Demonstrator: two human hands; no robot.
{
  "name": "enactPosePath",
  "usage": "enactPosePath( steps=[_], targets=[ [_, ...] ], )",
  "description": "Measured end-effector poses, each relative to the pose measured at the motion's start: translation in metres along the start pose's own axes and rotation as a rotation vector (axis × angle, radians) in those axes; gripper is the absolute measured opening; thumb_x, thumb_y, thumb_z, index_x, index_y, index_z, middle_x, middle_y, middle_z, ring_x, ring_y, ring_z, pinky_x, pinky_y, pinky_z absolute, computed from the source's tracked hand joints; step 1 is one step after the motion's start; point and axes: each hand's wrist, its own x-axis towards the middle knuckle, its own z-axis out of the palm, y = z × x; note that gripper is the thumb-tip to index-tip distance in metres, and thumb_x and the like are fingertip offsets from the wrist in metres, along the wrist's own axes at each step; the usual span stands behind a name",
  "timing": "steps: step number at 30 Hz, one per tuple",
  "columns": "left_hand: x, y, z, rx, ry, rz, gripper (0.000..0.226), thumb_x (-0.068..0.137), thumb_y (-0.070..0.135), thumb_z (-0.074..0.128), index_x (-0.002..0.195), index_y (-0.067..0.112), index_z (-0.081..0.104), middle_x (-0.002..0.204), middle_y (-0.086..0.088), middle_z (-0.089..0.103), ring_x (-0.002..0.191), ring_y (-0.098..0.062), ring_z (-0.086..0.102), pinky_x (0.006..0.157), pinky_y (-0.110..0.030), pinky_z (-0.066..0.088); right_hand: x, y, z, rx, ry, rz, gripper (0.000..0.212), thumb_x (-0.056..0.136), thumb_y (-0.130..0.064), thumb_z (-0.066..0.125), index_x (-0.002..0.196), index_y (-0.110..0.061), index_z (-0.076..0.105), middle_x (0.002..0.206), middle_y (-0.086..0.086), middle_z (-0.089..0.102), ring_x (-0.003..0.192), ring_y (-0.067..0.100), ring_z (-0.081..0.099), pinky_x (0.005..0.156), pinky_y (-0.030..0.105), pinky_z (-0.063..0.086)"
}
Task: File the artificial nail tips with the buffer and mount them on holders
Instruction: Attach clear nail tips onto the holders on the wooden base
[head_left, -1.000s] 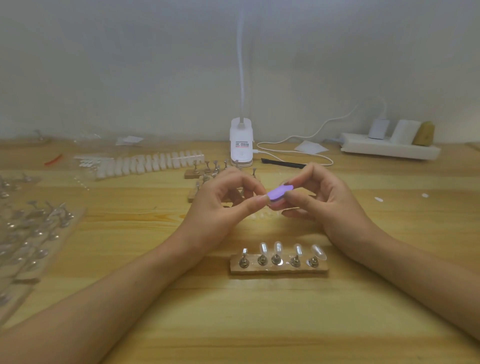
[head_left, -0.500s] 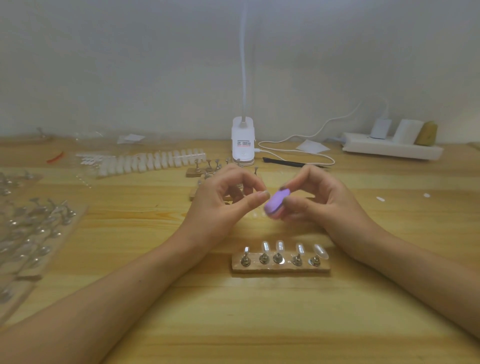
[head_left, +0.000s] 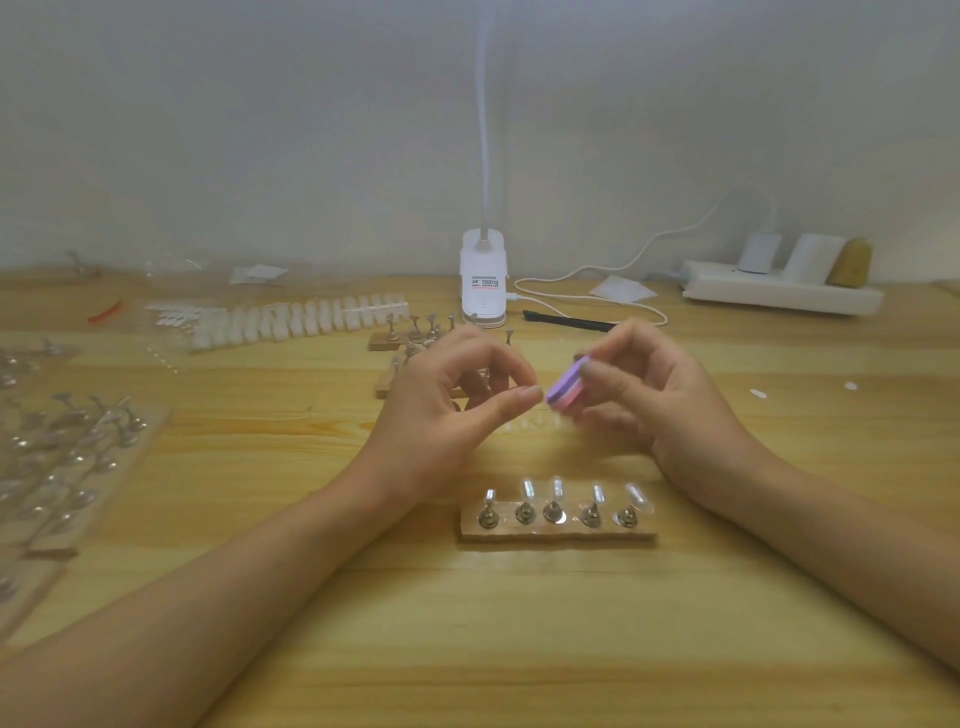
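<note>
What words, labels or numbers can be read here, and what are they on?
Label on the white lamp base: a few lines of dark print above a red stripe, too blurred to read.
The buffer and the power strip: no writing shows.
No text can be read anywhere else.

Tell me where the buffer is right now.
In the head view, the buffer is just right of centre, pinched in the right hand beside the fingertips of the left hand, beyond the holder block.
</note>
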Motion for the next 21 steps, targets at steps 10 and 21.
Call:
enactPosePath(
  steps=[10, 21],
  targets=[
    [-0.0001, 0.0007, 0.0001, 0.008, -0.013, 0.017, 0.010, 0.085, 0.011, 0.075, 0.081, 0.017, 0.069, 0.087, 0.003, 0.059, 0.072, -0.003, 0.055, 0.068, -0.014, 0.046, 0.0000, 0.0030, 0.0009, -0.054, -0.113, 0.010, 0.020, 0.083, -0.026, 0.073, 0.088, -0.012, 0.060, 0.086, 0.006, 0.074, 0.074, 0.023, 0.074, 0.063, 0.026, 0.059],
    [-0.0016, 0.0055, 0.0036, 0.069, -0.077, 0.119, 0.023, 0.086, 0.006, 0.073, 0.079, 0.025, 0.063, 0.085, -0.004, 0.056, 0.071, -0.002, 0.052, 0.061, -0.006, 0.037, 0.0033, 0.0007, -0.0013, 0.070, -0.015, 0.048, 0.022, 0.079, -0.033, 0.070, 0.087, -0.014, 0.062, 0.078, 0.007, 0.073, 0.062, 0.015, 0.069, 0.060, 0.021, 0.055]
  ],
)
